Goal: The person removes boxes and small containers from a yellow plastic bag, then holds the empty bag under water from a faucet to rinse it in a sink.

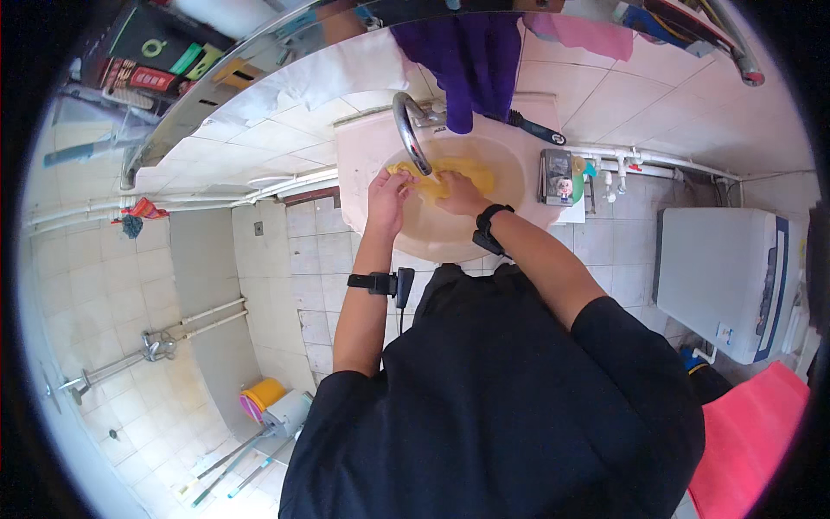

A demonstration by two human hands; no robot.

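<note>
A wet yellow cloth [476,174] lies in the basin of the pale pink sink [428,243], which holds cloudy water. My left hand [388,198] pinches a bunched end of the cloth at the basin's left side, raised near the rim. To its right, my right hand [462,194] reaches down onto the cloth, its fingers bent and partly hidden; whether they grip it is unclear. Between the two hands hangs the spout of a curved chrome faucet [408,133]. Water seems to run from it onto the cloth.
A purple towel [483,65] hangs over the sink's back edge, beside a black-handled brush [538,128]. On the right rim stands a dark box [556,176]. A washing machine [713,279] is at right; mop handles [227,470] lie lower left.
</note>
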